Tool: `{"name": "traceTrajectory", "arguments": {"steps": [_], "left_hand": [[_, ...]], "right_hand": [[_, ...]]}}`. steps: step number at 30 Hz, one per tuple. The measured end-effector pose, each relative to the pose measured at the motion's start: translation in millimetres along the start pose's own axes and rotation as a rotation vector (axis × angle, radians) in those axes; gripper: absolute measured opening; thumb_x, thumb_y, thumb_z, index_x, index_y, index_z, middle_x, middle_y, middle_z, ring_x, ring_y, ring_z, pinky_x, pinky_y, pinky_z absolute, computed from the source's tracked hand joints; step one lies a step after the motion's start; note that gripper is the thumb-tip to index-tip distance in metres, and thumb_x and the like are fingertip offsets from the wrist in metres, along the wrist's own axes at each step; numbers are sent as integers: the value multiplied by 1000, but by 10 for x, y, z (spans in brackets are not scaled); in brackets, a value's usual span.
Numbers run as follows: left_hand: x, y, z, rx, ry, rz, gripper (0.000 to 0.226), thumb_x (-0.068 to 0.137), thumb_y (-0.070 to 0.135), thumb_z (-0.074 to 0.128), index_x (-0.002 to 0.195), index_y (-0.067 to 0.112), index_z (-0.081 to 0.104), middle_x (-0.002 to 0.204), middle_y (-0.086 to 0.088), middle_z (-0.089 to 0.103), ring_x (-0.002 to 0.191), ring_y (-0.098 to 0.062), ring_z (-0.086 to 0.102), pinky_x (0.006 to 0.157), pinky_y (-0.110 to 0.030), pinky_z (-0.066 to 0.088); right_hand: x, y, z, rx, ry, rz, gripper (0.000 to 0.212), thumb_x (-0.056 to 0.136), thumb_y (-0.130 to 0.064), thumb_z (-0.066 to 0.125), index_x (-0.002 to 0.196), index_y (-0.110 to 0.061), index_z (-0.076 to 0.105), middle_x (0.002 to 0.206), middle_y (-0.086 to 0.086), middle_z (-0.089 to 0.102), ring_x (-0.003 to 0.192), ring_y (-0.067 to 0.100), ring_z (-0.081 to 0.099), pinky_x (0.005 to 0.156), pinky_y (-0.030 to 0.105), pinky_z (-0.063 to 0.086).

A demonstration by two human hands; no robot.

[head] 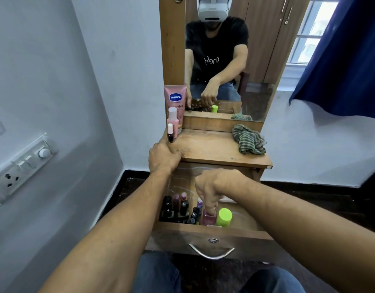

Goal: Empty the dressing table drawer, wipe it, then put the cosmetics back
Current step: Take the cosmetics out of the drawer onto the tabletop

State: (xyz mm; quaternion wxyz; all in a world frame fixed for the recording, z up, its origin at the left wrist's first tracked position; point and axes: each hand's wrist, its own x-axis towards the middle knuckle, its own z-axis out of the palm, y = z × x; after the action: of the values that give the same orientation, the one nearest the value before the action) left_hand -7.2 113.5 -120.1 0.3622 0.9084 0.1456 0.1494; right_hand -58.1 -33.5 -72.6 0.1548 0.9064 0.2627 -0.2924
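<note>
Right hand (207, 187) pinches 1 pink bottle (207, 219) in drawer (182, 235), beside 1 green-capped bottle (224, 216). Left hand (163, 157) grips worktop (207, 149) edge. Worktop: 3 cosmetics (173, 121), 1 cloth (249, 141).

Pale blue-grey painted walls (45, 81); dark glossy floor (309, 197); white wall switch-and-socket panel (24, 166), left; brown wooden desk (214, 146) with tall wood-framed mirror (260, 60); daylit barred window (311, 22), right, beside navy blue curtain (347, 60).

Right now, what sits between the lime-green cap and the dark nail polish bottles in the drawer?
A pink bottle, its cap pinched by the right hand, stands between them, as the head view shows.
</note>
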Motion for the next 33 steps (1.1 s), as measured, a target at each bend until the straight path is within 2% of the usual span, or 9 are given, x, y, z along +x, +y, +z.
{"name": "traceTrajectory", "arguments": {"steps": [4,8,10,13,17,20,22,26,33], "left_hand": [[-12,-39,-2,-1,38,40,55,86,34,73,134,15,56,117,-11,68,114,-33,60,91,-40,51],[8,-102,-19,-48,77,20,42,92,23,63,133,14,59,121,-7,68,115,-28,61,94,-36,48],[12,-123,-33,-99,111,-2,37,96,16,56,133,16,60,123,-4,69,114,-25,62,93,-31,46],[51,-164,-51,-172,138,-40,39,95,9,52,133,18,62,125,-1,69,117,-23,61,97,-29,44],[104,-251,-62,-279,138,-76,44,93,5,51,134,19,61,125,4,69,116,-20,62,104,-29,44],[141,-309,-29,-302,145,-42,45,88,19,60,132,23,61,120,7,70,102,-14,67,98,-38,53],[156,-314,-1,-281,158,-2,50,80,35,65,129,25,62,116,9,69,96,-11,67,93,-37,55],[202,-320,97,-208,251,42,63,74,59,72,126,23,62,113,8,67,100,-15,64,89,-37,54],[277,-287,217,-49,304,67,49,82,61,70,107,19,70,98,1,68,94,-20,58,77,-34,49]], "right_hand": [[-36,7,-123,-35,89,-36,22,68,-31,87,78,-16,75,73,0,70,75,20,67,69,31,59],[-195,53,-537,-58,156,-63,19,75,-33,83,75,-18,72,73,-2,68,75,19,63,66,29,54],[-265,130,-810,5,235,-57,19,74,-34,84,73,-20,72,74,-4,70,80,19,67,72,33,58],[-257,239,-1219,62,328,-16,19,75,-37,83,82,-20,78,78,-5,75,84,17,71,75,32,59],[-77,340,-1634,130,524,30,19,69,-37,85,76,-20,79,71,-5,75,75,16,72,75,36,62],[126,317,-1735,189,643,60,21,68,-32,84,82,-17,80,74,1,74,75,20,70,75,38,62],[266,265,-1760,227,706,64,23,69,-29,85,86,-15,77,80,2,72,80,21,67,75,36,61],[541,183,-1780,278,723,82,20,72,-25,83,86,-13,77,86,3,74,80,20,67,72,33,60],[764,152,-1751,333,696,125,20,71,-24,84,84,-16,70,81,0,69,73,18,65,59,28,50]]}}
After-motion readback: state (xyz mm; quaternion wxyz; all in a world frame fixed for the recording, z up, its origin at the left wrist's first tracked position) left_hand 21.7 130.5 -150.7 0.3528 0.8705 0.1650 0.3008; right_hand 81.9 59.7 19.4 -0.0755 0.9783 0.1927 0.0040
